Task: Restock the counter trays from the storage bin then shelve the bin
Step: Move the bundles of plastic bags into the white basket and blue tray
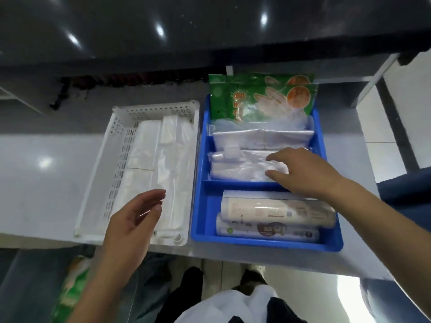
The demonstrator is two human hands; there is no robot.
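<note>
Restocking looks well underway, judging by how full both trays sit on the pale surface (pixel 46 164). Farthest left, the white perforated tray (pixel 98 173) already holds flat stacks of white plastic bags (pixel 149 145) laid lengthwise. The left hand (pixel 130 220) hovers over this tray's near end, fingers relaxed and slightly spread, holding nothing; it does not clearly touch the bags beneath it.

Just beside the white tray, touching or nearly so, stands the blue divided tray (pixel 198 206). Its far compartment carries green glove packets (pixel 261 99) standing upright, with folded clear bags just in front of them. The middle compartment holds a packet of clear plastic bags (pixel 235 166), and the right hand (pixel 300 171) rests on its right end, fingers extended and apart, pressing or settling the packet rather than gripping it, as far as can be told. The near compartment has two rolls (pixel 268 217) lying side by side.

So every compartment appears filled. What seems left is finishing this placement and then shelving the storage bin, which I cannot identify with certainty here; a white bag and something green sit low near the person's legs, but whether either belongs to the bin is unclear. The two hands are well apart, one over each tray.
</note>
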